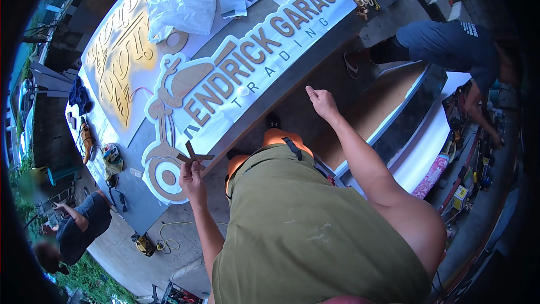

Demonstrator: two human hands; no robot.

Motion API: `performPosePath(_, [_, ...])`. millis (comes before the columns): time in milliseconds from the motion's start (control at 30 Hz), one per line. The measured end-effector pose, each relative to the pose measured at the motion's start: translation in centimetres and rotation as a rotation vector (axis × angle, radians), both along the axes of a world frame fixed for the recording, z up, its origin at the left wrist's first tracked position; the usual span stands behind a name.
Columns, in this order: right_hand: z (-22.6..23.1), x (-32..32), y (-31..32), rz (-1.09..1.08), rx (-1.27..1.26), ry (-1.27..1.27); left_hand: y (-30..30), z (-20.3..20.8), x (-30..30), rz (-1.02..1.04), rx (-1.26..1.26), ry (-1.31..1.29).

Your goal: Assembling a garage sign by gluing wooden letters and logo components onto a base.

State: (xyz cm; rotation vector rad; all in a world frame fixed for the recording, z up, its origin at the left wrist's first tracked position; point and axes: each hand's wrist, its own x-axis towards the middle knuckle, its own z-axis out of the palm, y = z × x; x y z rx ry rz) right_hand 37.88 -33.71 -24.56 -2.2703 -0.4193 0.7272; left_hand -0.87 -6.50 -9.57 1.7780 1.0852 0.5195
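Observation:
My left hand (193,180) pinches a dark brown cut-out letter (191,152) at the near left end of a sign. That sign board (216,114) is white, with raised brown letters and a motorcycle shape (183,81), and lies slantwise across a table. The held letter is above the board's edge, near the motorcycle's round wheel (169,178). Over the gap to the right of the table, my right hand (322,104) is raised with its fingers curled closed. Whatever may be inside those fingers is hidden. It touches neither the sign nor the table.
A crumpled plastic bag (183,11) lies behind the sign, beside a gold-sprayed stencil sheet (115,62). One person (450,45) bends over at the right; another (84,228) is at the lower left. A long dark-edged box (388,107) stands right. A yellow tool (144,244) with its cord is on the floor.

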Motion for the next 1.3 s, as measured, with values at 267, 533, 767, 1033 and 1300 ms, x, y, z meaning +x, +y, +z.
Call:
performPosePath(267, [-6.6, 15.7, -5.0, -0.25, 0.119, -0.168, -2.9, -1.4, 0.9, 0.064, -0.065, 0.059])
performPosePath(533, [2.2, 40.9, -5.7, -0.549, 0.201, -0.501, -5.0, 0.3, 1.0, 0.116, -0.058, 0.115])
performPosePath(767, [7.9, 46.8, -4.4, -0.68, 0.136, -0.604, -6.0, 1.2, -2.1, 0.219, -0.098, 0.084])
performPosePath(1033, [2.6, 26.9, 1.0, -0.702, 0.663, -0.156, -3.6, 0.3, -4.6, 0.288, -0.141, -0.046])
performPosePath(1300, [0.3, -13.5, 11.0, 0.082, 0.301, -0.02, 5.4, -2.5, -8.0, 0.157, -0.337, -0.133])
